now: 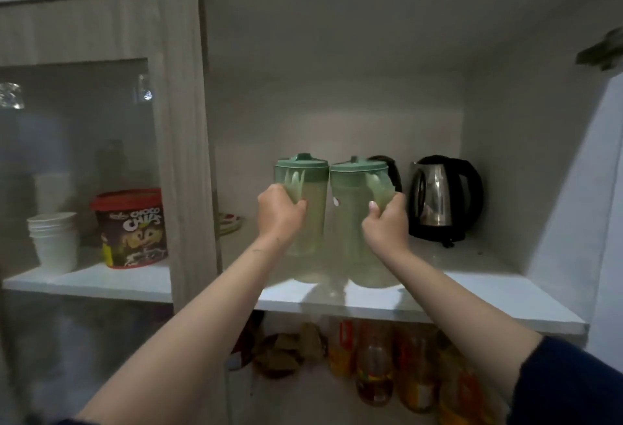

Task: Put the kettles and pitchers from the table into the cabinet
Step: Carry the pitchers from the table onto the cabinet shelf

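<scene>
Both arms are up at the open cabinet shelf (505, 303). The left hand (279, 212) has its fingers clamped round the handle of the left green pitcher (305, 222), and the right hand (387, 222) grips the handle of the right green pitcher (354, 239) the same way. The two pitchers stand upright, side by side and touching, at the shelf's front edge. Just right of them, further back on the shelf, sits a steel electric kettle (441, 198); another dark kettle (391, 168) peeks from behind the right pitcher. Left of the pitchers, behind glass, stand a Choco Chips tub (131, 229) and stacked white cups (54, 239).
</scene>
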Demonstrator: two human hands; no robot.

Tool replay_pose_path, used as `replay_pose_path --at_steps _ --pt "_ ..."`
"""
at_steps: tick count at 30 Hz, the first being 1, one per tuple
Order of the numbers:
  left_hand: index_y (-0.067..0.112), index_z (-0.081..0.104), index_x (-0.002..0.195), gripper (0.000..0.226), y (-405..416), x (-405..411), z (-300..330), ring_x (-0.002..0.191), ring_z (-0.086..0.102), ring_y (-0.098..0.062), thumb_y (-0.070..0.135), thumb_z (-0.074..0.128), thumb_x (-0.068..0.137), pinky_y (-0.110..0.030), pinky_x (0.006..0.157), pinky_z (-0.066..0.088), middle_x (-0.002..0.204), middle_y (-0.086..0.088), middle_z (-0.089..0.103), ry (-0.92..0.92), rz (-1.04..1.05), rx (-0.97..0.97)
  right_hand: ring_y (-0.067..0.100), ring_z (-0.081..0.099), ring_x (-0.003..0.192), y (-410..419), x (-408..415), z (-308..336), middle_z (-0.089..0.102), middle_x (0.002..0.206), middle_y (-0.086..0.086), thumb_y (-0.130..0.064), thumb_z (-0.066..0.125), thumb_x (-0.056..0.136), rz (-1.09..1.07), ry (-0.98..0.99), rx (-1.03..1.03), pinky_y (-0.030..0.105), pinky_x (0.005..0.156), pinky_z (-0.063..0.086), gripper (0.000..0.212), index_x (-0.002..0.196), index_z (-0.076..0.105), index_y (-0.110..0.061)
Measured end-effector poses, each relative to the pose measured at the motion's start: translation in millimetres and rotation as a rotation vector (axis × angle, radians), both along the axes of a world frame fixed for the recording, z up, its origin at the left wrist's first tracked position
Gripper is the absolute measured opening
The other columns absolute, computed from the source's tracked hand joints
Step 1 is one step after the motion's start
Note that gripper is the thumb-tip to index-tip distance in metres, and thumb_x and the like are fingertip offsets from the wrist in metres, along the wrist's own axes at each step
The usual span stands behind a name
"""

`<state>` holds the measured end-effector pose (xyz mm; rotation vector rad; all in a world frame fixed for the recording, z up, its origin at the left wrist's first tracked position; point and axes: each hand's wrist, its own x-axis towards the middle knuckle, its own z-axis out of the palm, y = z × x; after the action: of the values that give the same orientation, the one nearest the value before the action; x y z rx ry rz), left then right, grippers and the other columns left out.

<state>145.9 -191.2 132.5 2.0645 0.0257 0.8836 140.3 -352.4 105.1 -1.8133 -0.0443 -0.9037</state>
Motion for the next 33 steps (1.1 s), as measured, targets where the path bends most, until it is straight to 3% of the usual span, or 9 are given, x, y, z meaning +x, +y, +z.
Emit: replay_pose_path --at_steps 5,8,10,14,18,21,25,28,33 --pt "0.003 0.059 0.091 0.018 6.9 102.4 12.7 0.086 0.063 -0.028 0.018 0.066 0.085 -0.033 0.073 0.054 0.097 -0.014 0.065 0.053 -0.018 -0.048 0.027 0.053 0.092 17.8 92.3 8.7 0.051 0.100 0.015 -0.004 0.047 0.090 -0.004 0.091 0.014 0.029 0.076 0.038 0.010 0.093 0.038 -0.008" --pt "-0.001 0.061 0.104 0.028 7.5 149.4 10.6 0.100 0.063 -0.034 0.021 0.064 0.087 -0.034 0.081 0.052 0.111 -0.017 0.063 0.098 0.029 -0.056 0.024 0.053 0.090 24.6 136.5 7.8 0.049 0.090 0.007 0.001 0.047 0.088 0.035 0.112 0.010 0.021 0.069 0.036 0.013 0.095 0.046 -0.010" --pt "-0.003 0.060 0.105 0.028 7.0 175.6 1.3 0.104 0.061 -0.034 0.019 0.062 0.087 -0.034 0.081 0.050 0.114 -0.020 0.063 0.095 0.037 -0.055 0.019 0.046 0.085 27.5 164.2 4.6 0.040 0.078 -0.001 0.001 0.044 0.091 0.028 0.138 0.015 0.017 0.065 0.031 0.016 0.101 0.040 -0.011" --pt "-0.005 0.060 0.103 0.028 6.6 219.4 -18.3 0.105 0.061 -0.034 0.017 0.062 0.087 -0.033 0.081 0.048 0.112 -0.022 0.063 0.119 0.082 -0.037 0.019 0.044 0.078 28.3 225.0 -10.4 0.034 0.069 -0.005 0.005 0.046 0.087 -0.007 0.122 -0.006 0.021 0.061 0.030 0.029 0.073 0.034 -0.018" --pt "-0.007 0.060 0.104 0.030 9.1 254.9 -29.4 0.106 0.060 -0.034 0.019 0.062 0.088 -0.034 0.082 0.048 0.113 -0.023 0.063 0.146 0.114 -0.028 0.020 0.045 0.080 29.2 268.1 -20.0 0.043 0.085 0.007 0.002 0.045 0.089 0.007 0.164 0.014 0.021 0.063 0.031 0.015 0.098 0.039 -0.008" --pt "-0.007 0.058 0.103 0.031 12.9 277.6 -36.7 0.105 0.060 -0.034 0.020 0.062 0.089 -0.033 0.078 0.047 0.112 -0.022 0.062 0.171 0.134 -0.039 0.022 0.046 0.086 28.4 295.0 -29.0 0.042 0.095 0.008 -0.002 0.045 0.092 0.019 0.186 -0.025 0.028 0.072 0.036 0.026 0.118 0.039 0.002" --pt "-0.007 0.056 0.104 0.033 16.4 304.8 -42.9 0.103 0.060 -0.036 0.022 0.062 0.090 -0.035 0.077 0.048 0.111 -0.023 0.062 0.173 0.159 -0.031 0.027 0.054 0.086 25.3 326.5 -41.9 0.045 0.089 0.011 -0.009 0.047 0.093 -0.026 0.190 -0.140 0.027 0.069 0.035 0.020 0.107 0.044 0.005" --pt "-0.008 0.055 0.103 0.035 17.6 320.6 -44.9 0.102 0.060 -0.037 0.023 0.062 0.090 -0.036 0.076 0.047 0.110 -0.025 0.061 0.179 0.149 -0.019 0.032 0.058 0.092 23.8 344.0 -46.3 0.056 0.099 0.020 -0.014 0.048 0.094 -0.015 0.226 -0.181 0.029 0.069 0.039 0.021 0.104 0.048 0.004" --pt "-0.007 0.055 0.103 0.037 19.3 339.3 -44.6 0.102 0.059 -0.037 0.026 0.063 0.090 -0.035 0.075 0.046 0.109 -0.025 0.061 0.191 0.132 -0.017 0.036 0.059 0.095 24.2 358.5 -46.9 0.059 0.106 0.021 -0.023 0.049 0.095 -0.044 0.283 -0.221 0.035 0.073 0.046 0.028 0.105 0.049 0.003"
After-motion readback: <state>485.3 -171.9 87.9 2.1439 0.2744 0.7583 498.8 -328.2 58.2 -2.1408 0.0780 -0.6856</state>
